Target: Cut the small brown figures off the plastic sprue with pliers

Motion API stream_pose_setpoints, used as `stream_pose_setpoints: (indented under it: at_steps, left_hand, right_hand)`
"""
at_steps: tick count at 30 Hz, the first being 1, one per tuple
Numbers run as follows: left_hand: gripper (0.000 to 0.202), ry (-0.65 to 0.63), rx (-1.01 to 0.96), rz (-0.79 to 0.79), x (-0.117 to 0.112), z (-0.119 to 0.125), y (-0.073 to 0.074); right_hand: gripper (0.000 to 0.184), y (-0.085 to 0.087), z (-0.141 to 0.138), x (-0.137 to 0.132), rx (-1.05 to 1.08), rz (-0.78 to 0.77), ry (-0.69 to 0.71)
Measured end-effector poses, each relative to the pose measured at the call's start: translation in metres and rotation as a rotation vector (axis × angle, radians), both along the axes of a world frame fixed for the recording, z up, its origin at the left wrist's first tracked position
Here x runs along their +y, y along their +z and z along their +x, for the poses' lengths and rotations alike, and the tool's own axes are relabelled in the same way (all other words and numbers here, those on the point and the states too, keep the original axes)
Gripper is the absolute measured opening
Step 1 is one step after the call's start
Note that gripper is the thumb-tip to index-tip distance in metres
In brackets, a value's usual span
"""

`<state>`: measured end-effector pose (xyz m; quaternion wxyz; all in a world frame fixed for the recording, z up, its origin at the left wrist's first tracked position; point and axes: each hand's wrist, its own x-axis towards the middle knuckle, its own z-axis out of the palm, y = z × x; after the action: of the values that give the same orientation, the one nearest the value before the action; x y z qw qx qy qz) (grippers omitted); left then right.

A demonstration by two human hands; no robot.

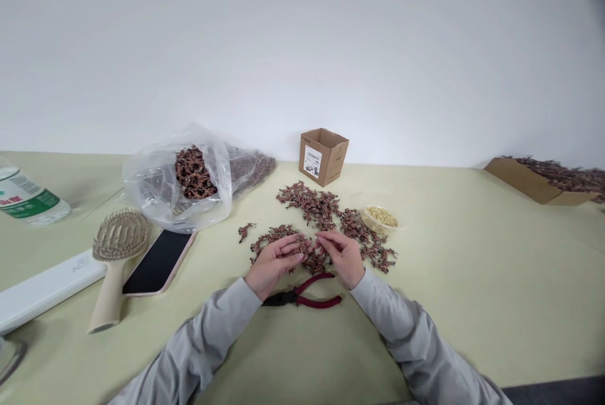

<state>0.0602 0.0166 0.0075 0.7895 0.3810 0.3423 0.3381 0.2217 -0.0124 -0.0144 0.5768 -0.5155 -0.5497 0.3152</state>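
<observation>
My left hand (276,261) holds a small brown figurine (303,245) between its curled fingers and thumb. Close beside it, my right hand (346,257) is closed in a pinch; whatever lies between its fingertips is too small to make out. Both hands are over a loose pile of small brown figurines (309,203) with dark spots. A clear round tub of tiny gold-coloured pieces (379,218) stands at the pile's right side. Just in front of my wrists lie pliers with red handles (319,302), their dark jaws partly behind my left wrist.
A clear plastic bag (142,172) of brown figurines lies back left, near a phone (158,261), a hairbrush (113,266), a white box (51,291) and a bottle (31,200). Against the wall stands an open cardboard box (333,162). A filled cardboard tray (529,183) sits far right.
</observation>
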Motion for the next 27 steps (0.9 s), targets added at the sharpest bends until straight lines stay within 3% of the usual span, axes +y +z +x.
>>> stream_pose_setpoints:
  at_steps: [10,20,27]
  left_hand:
    - [0.045,0.045,-0.045,-0.028,0.001,0.001,-0.007]
    - [0.047,0.003,-0.124,-0.014,0.000,-0.001,-0.004]
    - [0.049,-0.015,-0.141,-0.001,-0.001,-0.002,-0.002]
  right_hand:
    - [0.016,0.002,0.001,-0.004,-0.102,0.025,0.007]
    - [0.017,0.017,-0.002,-0.010,-0.283,0.153,0.197]
    - [0.017,0.018,0.000,-0.010,-0.333,0.200,0.208]
